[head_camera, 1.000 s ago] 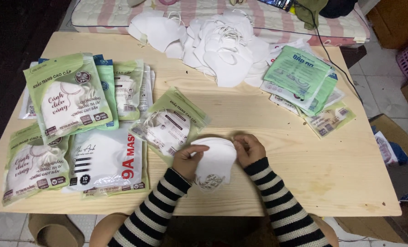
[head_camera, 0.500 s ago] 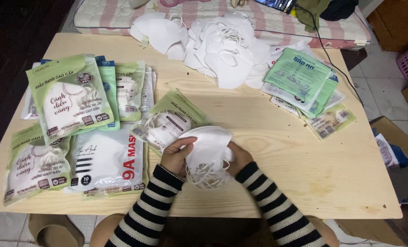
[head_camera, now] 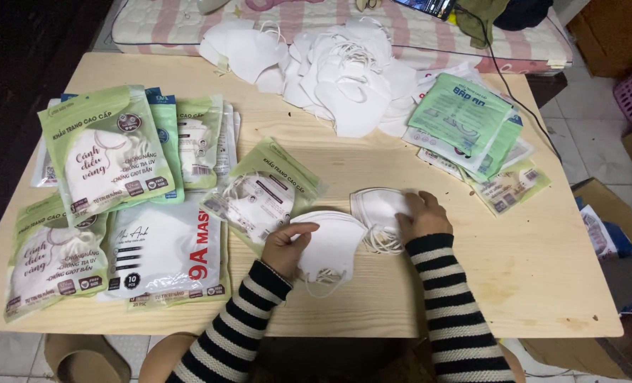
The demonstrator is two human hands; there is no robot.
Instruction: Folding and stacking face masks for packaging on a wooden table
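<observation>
My left hand point(head_camera: 287, 245) grips a small stack of folded white masks point(head_camera: 332, 245) lying on the wooden table point(head_camera: 529, 255). My right hand point(head_camera: 422, 216) holds a second small stack of white masks point(head_camera: 378, 207) just to the right of the first, its ear loops trailing below. The two stacks lie side by side, slightly apart. Both sleeves are black-and-white striped. A clear-and-green packet with a mask inside point(head_camera: 263, 195) lies just left of my left hand.
Green and white mask packets point(head_camera: 107, 152) are piled along the table's left side. A heap of loose white masks point(head_camera: 344, 71) covers the far middle. Flat green pouches point(head_camera: 465, 117) sit far right. A striped mattress point(head_camera: 167, 18) borders the far edge.
The one stack of masks I held in both hands has been split into two. My right hand moved right with one part; my left hand keeps the other.
</observation>
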